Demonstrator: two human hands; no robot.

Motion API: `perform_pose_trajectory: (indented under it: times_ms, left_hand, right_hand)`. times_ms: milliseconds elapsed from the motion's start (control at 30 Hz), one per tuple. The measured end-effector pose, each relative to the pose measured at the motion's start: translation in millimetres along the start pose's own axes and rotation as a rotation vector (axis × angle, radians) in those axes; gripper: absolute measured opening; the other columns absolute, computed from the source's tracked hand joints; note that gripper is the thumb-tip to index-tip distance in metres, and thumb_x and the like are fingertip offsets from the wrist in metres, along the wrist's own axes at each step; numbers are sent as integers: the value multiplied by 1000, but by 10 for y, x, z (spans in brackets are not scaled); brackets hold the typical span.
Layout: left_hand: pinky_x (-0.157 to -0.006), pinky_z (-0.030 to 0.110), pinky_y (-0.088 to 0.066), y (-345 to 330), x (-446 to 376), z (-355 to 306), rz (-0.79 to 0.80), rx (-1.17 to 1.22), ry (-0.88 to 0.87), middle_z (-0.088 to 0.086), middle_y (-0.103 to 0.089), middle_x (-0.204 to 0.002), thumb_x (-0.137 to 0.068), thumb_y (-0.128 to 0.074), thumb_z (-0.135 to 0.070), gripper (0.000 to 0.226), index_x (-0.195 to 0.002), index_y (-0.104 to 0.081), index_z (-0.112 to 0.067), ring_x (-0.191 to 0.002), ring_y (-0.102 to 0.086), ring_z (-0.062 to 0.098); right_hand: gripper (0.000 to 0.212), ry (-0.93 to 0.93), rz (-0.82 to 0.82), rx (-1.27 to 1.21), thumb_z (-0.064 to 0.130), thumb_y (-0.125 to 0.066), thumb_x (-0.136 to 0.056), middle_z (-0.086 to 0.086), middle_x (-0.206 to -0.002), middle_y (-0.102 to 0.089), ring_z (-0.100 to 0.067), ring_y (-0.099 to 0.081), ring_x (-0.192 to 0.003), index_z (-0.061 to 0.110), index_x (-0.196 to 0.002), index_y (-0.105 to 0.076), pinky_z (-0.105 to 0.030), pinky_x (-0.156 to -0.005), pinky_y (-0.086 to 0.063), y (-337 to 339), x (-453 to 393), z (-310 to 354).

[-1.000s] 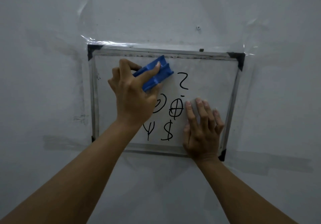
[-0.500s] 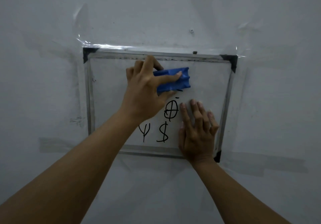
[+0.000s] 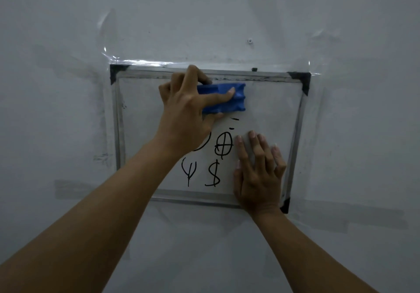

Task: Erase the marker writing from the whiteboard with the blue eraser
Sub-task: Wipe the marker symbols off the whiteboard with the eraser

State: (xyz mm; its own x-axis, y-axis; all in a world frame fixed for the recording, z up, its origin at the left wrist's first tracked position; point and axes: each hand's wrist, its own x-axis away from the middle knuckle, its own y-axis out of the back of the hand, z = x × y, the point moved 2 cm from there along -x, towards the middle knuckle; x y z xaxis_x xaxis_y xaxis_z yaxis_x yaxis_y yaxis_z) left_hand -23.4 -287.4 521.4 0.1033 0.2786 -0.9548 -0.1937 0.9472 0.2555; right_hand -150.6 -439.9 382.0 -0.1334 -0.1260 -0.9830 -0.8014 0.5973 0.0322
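I see my left hand wrapped around the blue eraser, fingers over its top edge and thumb along its front, pressing it flat on the whiteboard in the upper centre of the frame, just below the board's top rail. My right hand lies spread and flat, holding nothing, on the board's lower right part, near the black corner piece. Marker writing shows at centre: two short dashes under the eraser, a crossed circle, a forked sign and a dollar sign
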Motion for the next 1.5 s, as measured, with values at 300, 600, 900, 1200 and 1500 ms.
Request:
perform_pose_trajectory:
  times_ms: [300, 600, 900, 1200, 1500]
  left_hand:
    - [-93, 42, -27, -25, 167, -16, 49, -60, -68, 6, -50, -128, -91, -54, -47, 46, -135, -67, -43, -118, -38, 27]
    - [-94, 46, -32, 57, 189, 181, 72, -114, -90, 9, -50, -132, -92, -56, -42, 48, -139, -64, -43, -120, -40, 32]
    - [-92, 48, -35, 185, 175, 322, 85, -131, -60, 11, -53, -133, -93, -54, -46, 47, -140, -62, -44, -118, -45, 35]
    - [-96, 50, -46, 258, 342, 305, 85, 99, 153, 17, -51, -125, -87, -72, -48, 57, -140, -65, -31, -112, -49, 33]
    - [-95, 13, -37, 413, 734, -174, -193, 163, 167, 14, -68, -119, -79, -92, -26, 87, -153, -49, -7, -104, -58, 24]
  right_hand:
    - [51, -5, 6, -10, 31, -34, -107, -13, -162, -34, -31, -33, -151, 14, -153, -49, -52, -123, -23, 5, -2, -4]
    - [54, 9, 7, 11, 29, -40, -103, -13, -161, -36, -30, -33, -151, 13, -154, -48, -54, -122, -27, 0, 7, -1]
    - [60, 12, 8, 12, 24, -49, -95, -15, -159, -43, -31, -36, -150, 14, -154, -47, -56, -119, -32, 13, 8, 4]
    - [54, -125, 31, -95, 22, -57, -90, -15, -151, -53, -33, -44, -145, 11, -143, -60, -56, -115, -34, 193, -108, 184]
    - [35, -761, 30, -886, 42, -63, -100, 13, -95, -67, -7, -67, -87, 21, -128, -58, -19, -70, -54, 927, -585, 766]
